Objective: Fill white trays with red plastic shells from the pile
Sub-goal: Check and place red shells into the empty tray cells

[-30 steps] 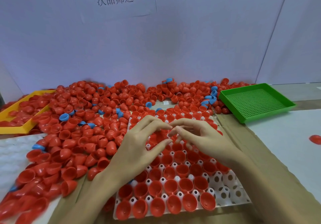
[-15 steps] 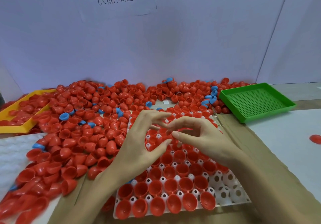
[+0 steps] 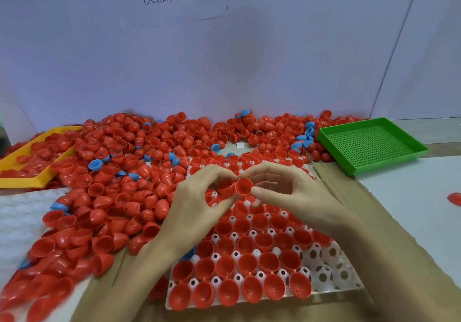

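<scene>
A white tray (image 3: 331,275) with round holes lies in front of me, most of its cells filled with red shells, open side up. Some cells along its right edge are bare. Over the tray's far half my left hand (image 3: 199,204) pinches one red shell (image 3: 225,187) between thumb and fingertips. My right hand (image 3: 291,197) pinches a second red shell (image 3: 244,187) right beside it, and the two shells touch. The big pile of red shells (image 3: 119,184) spreads to the left and behind the tray, with a few blue caps mixed in.
A yellow tray (image 3: 27,180) holding red shells sits at the far left. A green perforated tray (image 3: 369,147) stands at the back right. A white dimpled sheet (image 3: 15,219) lies at the left. One stray red shell (image 3: 454,198) lies at the right edge. A wall with a paper sign closes the back.
Both hands have lifted a little off the tray, and each now shows a red shell pinched in its fingertips, brought together in the middle.
</scene>
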### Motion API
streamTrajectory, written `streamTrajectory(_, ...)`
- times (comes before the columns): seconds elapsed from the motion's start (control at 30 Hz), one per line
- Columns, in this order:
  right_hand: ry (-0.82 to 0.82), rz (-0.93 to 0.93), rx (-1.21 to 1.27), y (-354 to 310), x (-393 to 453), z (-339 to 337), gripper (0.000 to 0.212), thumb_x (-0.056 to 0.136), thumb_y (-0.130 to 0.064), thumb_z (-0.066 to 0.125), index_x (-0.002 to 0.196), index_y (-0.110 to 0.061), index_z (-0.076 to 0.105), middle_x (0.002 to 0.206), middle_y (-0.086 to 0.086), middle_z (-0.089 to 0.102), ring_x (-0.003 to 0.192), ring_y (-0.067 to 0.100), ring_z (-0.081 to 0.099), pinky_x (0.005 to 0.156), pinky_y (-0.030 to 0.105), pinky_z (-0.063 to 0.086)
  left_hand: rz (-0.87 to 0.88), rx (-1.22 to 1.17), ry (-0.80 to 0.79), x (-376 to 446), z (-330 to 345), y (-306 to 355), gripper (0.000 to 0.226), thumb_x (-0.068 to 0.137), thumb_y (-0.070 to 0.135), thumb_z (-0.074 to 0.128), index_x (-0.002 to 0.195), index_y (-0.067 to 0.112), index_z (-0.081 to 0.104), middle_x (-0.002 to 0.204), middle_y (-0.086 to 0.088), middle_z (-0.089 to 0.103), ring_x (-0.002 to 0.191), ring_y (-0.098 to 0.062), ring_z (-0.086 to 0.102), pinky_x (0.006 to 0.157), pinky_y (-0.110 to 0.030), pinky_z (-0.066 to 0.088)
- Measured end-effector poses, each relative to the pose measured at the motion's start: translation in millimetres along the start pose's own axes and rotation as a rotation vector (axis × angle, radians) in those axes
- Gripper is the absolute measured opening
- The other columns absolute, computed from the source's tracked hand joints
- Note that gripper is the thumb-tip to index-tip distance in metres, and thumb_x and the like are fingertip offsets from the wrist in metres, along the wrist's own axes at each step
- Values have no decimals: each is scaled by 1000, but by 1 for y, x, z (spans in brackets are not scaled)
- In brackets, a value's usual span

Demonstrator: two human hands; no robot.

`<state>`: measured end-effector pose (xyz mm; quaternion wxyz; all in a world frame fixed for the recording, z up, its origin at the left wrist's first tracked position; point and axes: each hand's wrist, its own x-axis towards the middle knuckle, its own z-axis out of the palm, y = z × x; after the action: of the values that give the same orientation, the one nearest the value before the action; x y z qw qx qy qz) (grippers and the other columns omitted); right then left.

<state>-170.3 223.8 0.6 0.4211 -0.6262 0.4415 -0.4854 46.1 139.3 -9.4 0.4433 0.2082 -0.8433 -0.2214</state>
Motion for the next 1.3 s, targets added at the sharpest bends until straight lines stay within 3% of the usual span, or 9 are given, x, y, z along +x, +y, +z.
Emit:
streamTrajectory(0.23, 95, -20, -10, 1, 1, -3, 33, 93, -22, 80, 124, -24, 70, 125, 0, 71, 117, 21, 69, 94, 29, 55, -164, -162, -41, 1, 0, 0, 38, 91, 29, 81, 122, 31, 59, 127, 10, 61, 112, -17, 68, 89, -27, 58)
streamTrajectory(0.47, 92, -21, -35, 3, 0, -1, 27, 95, -19, 77, 121, -26, 72, 126, -3, 71, 116, 19, 68, 94, 29, 56, -137, -166, -11, 1, 2, 4, 10, 93, 29, 77, 101, 25, 72, 116, 8, 61, 99, -19, 70, 83, -19, 55)
streamTrajectory(0.6, 146, 0, -16, 4, 2, -3, 24, 106, -24, 59, 126, -25, 73, 128, 4, 72, 111, 35, 69, 98, 42, 58, -72, -100, -59, 2, -3, 2, 16, 91, 41, 79, 88, 27, 73, 99, 5, 62, 81, -24, 66, 77, -24, 55)
streamTrajectory(0.73, 133, 41, 133, 2, 3, 1, 28, 105, -28, 56, 123, -14, 74, 108, 8, 71, 90, 22, 65, 83, 34, 56, 1, -61, -113, -1, 3, 8, 16, 86, 32, 85, 89, 22, 73, 100, 7, 62, 81, -21, 66, 76, -27, 55)
streamTrajectory(0.9, 146, 125, 180, 1, 3, 3, 36, 104, -40, 59, 104, -5, 69, 76, 8, 64, 64, 16, 60, 59, 22, 52, -393, -436, -172, -1, 4, 13, 21, 98, 42, 66, 98, 24, 77, 88, -4, 76, 83, -18, 75, 82, -20, 56)
streamTrajectory(1.0, 181, 161, 164, 1, 4, 2, 30, 101, -44, 64, 88, -17, 68, 71, 11, 67, 56, 17, 62, 50, 20, 49, -631, -757, -206, 1, 4, 9, 32, 98, 38, 68, 109, 9, 78, 100, -17, 76, 82, -24, 74, 80, -27, 59)
streamTrajectory(1.1, 174, 155, 158, 2, 4, 2, 33, 103, -43, 64, 84, -16, 67, 71, 13, 67, 53, 17, 61, 47, 19, 47, -738, -905, -171, 2, 3, 4, 33, 96, 34, 72, 121, 13, 75, 104, -19, 77, 83, -21, 73, 79, -27, 59)
streamTrajectory(1.2, 181, 153, 144, 1, 3, 5, 35, 102, -45, 64, 79, -19, 69, 69, 12, 67, 51, 15, 60, 45, 19, 46, -647, -815, -179, 3, 0, 1, 30, 96, 37, 75, 122, 21, 74, 102, -5, 77, 86, -23, 75, 82, -29, 60)
streamTrajectory(1.3, 193, 164, 159, 1, 3, 4, 41, 101, -44, 67, 84, -7, 68, 64, 12, 64, 46, 15, 58, 41, 21, 44, -413, -442, -232, 2, -2, 3, 47, 85, 37, 87, 128, 36, 68, 112, 4, 72, 88, -20, 78, 85, -25, 60)
